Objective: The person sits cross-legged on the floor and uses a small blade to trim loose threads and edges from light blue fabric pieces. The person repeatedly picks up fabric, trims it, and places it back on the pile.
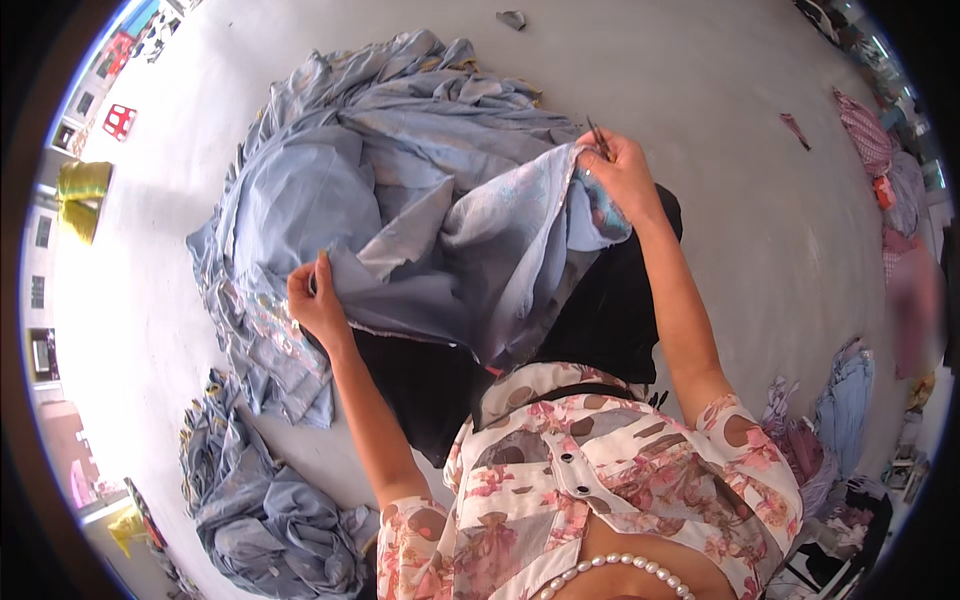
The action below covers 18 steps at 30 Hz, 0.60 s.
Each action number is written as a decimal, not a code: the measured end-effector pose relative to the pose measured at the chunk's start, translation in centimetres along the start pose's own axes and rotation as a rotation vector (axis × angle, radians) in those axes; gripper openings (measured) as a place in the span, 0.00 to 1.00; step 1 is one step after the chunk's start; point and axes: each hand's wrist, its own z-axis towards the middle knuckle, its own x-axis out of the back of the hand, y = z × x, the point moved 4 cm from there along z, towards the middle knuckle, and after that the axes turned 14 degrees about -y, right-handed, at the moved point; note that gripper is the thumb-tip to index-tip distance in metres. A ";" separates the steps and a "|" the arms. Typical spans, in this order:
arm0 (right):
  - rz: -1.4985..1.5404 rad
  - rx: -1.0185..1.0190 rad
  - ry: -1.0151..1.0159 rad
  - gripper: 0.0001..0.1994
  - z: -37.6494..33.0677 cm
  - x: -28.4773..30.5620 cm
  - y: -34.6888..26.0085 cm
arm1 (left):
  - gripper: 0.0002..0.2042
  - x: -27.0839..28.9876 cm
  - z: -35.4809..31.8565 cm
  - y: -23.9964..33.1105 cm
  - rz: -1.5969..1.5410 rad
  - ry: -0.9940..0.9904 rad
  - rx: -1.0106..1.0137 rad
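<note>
A blue-grey cloth piece with a pale floral pattern is stretched between my two hands, over my lap. My left hand pinches its edge at the left. On the right and farther off, my right hand grips another part of the edge. Dark, slim, pointed thread snips stick up from the fingers of that hand; their handles are hidden. Beyond the held part, the cloth runs into a large heap of the same blue-grey fabric, and where one ends and the other begins is unclear.
A smaller blue-grey heap lies on the floor at the near left. Pink checked bundles line the far right, with blue garments nearer. A yellow-green bundle stands at the left. Small scraps lie about the floor.
</note>
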 end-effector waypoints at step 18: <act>0.069 0.173 -0.298 0.18 0.2 -9.9 1.4 | 0.05 -3.5 1.0 2.6 -0.968 -0.259 0.164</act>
